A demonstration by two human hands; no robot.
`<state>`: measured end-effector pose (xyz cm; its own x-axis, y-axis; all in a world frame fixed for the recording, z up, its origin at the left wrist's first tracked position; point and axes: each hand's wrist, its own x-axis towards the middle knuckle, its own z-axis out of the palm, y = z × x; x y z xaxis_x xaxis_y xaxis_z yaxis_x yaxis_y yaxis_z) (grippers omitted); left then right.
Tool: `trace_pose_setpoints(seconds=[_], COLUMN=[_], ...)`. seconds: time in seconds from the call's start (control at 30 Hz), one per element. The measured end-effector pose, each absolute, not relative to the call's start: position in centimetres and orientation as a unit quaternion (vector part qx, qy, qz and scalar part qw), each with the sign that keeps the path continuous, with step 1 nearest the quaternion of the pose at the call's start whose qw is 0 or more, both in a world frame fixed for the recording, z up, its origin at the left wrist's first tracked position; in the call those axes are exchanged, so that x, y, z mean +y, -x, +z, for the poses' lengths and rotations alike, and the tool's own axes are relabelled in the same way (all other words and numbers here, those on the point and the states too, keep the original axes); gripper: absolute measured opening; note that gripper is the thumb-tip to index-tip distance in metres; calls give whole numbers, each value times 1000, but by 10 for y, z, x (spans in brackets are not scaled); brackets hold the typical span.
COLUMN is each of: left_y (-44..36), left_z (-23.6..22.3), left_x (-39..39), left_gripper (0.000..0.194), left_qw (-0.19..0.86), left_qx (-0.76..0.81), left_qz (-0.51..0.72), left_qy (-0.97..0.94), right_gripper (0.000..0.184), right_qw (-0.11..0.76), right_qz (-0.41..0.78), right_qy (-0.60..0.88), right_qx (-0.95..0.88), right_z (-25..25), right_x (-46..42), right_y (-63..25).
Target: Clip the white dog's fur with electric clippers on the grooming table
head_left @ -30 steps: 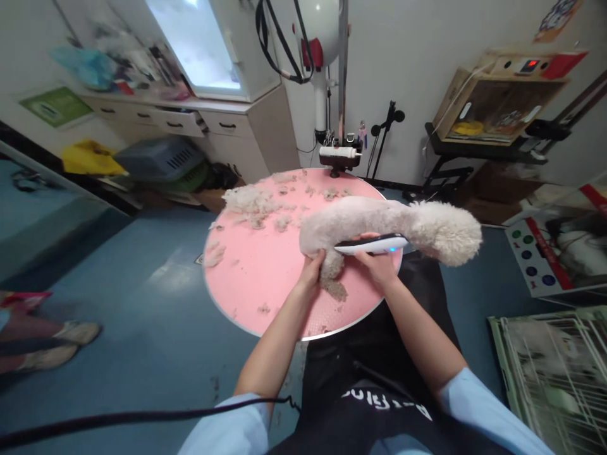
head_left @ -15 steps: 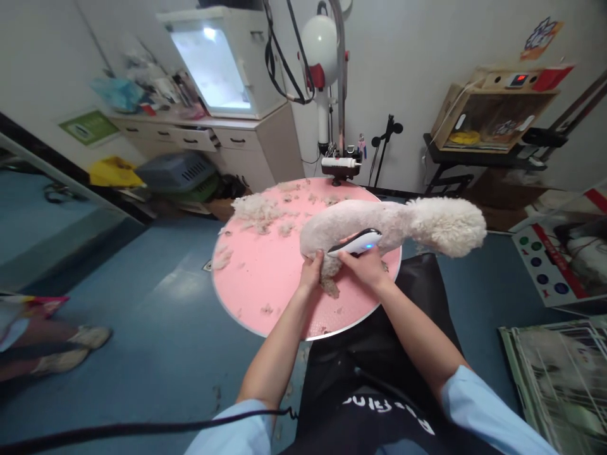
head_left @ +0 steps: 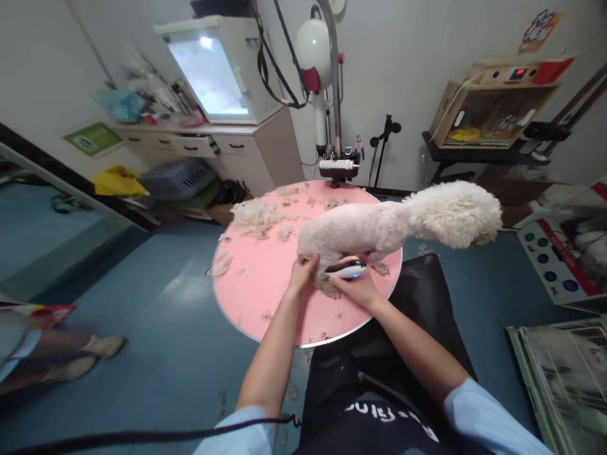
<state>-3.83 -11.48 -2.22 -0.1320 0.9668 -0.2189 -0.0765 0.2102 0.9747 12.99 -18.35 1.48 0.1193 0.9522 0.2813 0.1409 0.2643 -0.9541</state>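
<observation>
Fingers of the right hand [head_left: 359, 292] close round a glossy black-and-white, oval hair clipper [head_left: 349, 272].

Its long axis points leftward, across the woolly, greyish hind leg [head_left: 326, 287], to the left hand [head_left: 302, 274], which touches that leg (whether it grips, I cannot tell) and is nearer the rump. Beyond both hands' fingertips, the close-shorn white dog [head_left: 351, 226] stretches rightward on the round pink table [head_left: 265, 272].
</observation>
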Motion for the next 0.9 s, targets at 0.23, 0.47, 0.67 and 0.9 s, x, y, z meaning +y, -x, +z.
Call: trace_pose_setpoints(seconds=[0.23, 0.47, 0.67, 0.9], left_y=[32, 25, 33, 42], left_z=[-12, -7, 5, 5], left_x=[-101, -109, -112, -115], left_gripper=[72, 62, 52, 70], left_qw=[543, 475, 420, 404], left_qx=[487, 549, 603, 565], left_qz=[551, 578, 532, 547], left_qy=[-405, -373, -420, -468], right_gripper=[26, 31, 33, 34], right_qw=[636, 656, 642, 687], right_qz=[304, 328, 361, 328], right_qy=[491, 452, 417, 399], right_qx=[-511, -507, -533, -511], right_z=[1, -7, -10, -20], right_x=[-181, -186, -184, -193], right_y=[-122, -121, -114, -106])
